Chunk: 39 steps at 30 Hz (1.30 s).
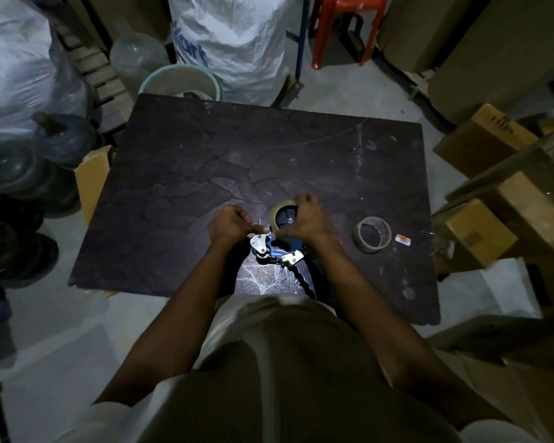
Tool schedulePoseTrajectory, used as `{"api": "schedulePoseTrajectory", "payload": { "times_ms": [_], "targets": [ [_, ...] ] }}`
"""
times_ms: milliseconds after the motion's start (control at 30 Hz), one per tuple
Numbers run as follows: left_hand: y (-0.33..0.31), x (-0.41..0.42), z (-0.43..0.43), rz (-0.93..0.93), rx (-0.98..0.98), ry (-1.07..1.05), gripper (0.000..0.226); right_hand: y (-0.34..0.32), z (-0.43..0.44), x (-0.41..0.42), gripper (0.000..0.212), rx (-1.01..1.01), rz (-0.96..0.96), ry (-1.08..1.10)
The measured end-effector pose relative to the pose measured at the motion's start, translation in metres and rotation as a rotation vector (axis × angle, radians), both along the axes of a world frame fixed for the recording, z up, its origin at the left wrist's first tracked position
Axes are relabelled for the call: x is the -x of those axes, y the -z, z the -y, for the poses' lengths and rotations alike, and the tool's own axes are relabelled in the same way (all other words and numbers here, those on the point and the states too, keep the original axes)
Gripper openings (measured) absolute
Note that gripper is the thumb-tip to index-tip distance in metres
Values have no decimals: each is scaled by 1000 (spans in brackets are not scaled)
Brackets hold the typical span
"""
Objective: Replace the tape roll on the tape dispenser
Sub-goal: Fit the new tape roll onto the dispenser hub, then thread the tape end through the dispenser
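- White sack (234, 43), top centre: blue lettering, "art" legible.
- Tape dispenser (277, 251), lower centre of bench (173, 187); handle points toward me.
- My left hand (232, 223) pinches its front; my right hand (307, 219) clasps the tape roll (280, 212).
- Empty core (372, 234) lies right.

Table (179, 174) in centre of cluttered room. Tape dispenser (277, 247) near table's near edge, in front of person. Tape roll (283, 215) mounted at dispenser's far end. Left hand (232, 223) at dispenser's left, right hand (307, 217) over roll's right side. Empty tape core (371, 234) on table right of dispenser, apart from it. Small label (402, 239) just right of core. Bucket (181, 84) and sack (234, 43) behind table. Stool (343, 24) right of sack. Boxes (480, 231) right of table.
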<state>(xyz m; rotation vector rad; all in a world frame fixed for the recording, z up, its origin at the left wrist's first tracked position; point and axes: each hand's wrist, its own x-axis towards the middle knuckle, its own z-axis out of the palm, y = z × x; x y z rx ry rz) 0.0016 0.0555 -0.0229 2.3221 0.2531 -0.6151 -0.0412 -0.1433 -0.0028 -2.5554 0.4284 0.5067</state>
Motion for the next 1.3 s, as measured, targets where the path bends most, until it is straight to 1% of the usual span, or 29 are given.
{"api": "schedulePoseTrajectory", "payload": {
  "times_ms": [67,133,200,267,333,400,467,533,600,667,733,767,833,933,1000,1100,1167,1233,1300],
  "targets": [
    [1,0,0,16,-25,2,70,3,-6,2,113,13,-19,64],
    [5,0,-1,44,-31,6,76,4,-5,1,110,5,-22,38],
    [5,2,-1,57,-46,19,75,2,3,-4,106,1,-19,-51],
    [1,4,0,57,-74,32,67,-2,12,-9,106,21,-41,-196],
    [-1,5,-1,51,-90,31,64,-6,16,-12,107,38,-71,-286],
    [2,6,-3,55,-86,13,69,-8,14,-13,108,40,-88,-311],
    [1,9,-2,80,-97,1,75,-9,10,-10,104,14,-82,-290],
    [-7,17,1,104,-116,21,66,-9,11,-6,92,-35,-41,-249],
    [-17,27,5,152,-118,58,49,-9,15,-1,79,-56,2,-207],
    [-20,40,8,172,-64,155,27,-8,18,7,69,-58,53,-158],
    [-21,55,9,152,9,288,6,-10,16,17,62,-85,103,-101],
    [-20,62,8,134,26,347,6,-11,15,24,59,-114,106,-74],
    [-15,73,3,109,-10,436,18,-11,14,40,56,-170,109,-42],
    [-12,85,0,167,-105,520,31,-7,16,64,63,-237,54,-61],
    [-12,92,2,248,-224,549,29,-5,19,77,71,-256,-2,-95],
    [-11,101,9,368,-341,519,26,-1,19,90,82,-174,-52,-194],
    [-12,107,16,431,-356,482,23,2,17,97,89,-145,-56,-221],
    [-14,113,21,444,-343,434,18,6,12,106,94,-108,-46,-259],
    [-13,122,25,463,-338,389,15,11,8,116,94,-75,-16,-294]
  ]
}}
